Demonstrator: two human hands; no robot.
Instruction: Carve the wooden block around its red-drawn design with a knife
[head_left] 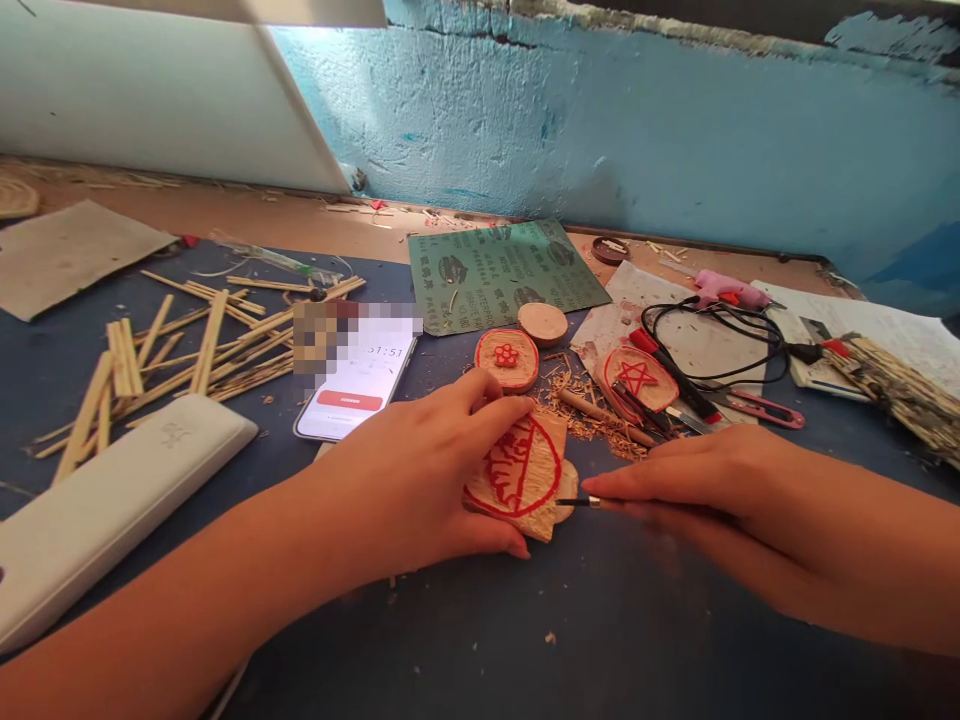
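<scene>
My left hand (420, 470) grips a flat wooden piece (525, 475) with a red drawn circle and red marks on it, thumb below and fingers along its top edge. It lies on the dark blue table (525, 630). My right hand (690, 490) is closed round a thin carving tool (581, 502), whose dark tip touches the right edge of the wooden piece. A small wooden disc shows partly beneath that piece.
Two wooden discs with a red flower (507, 358) and a red star (636, 378), a plain disc (542, 322), wood shavings, green sandpaper (502, 272), a phone (358, 385), a white case (112, 500), bamboo sticks (195, 345), pink glue gun (724, 290), cables, red snips (765, 410).
</scene>
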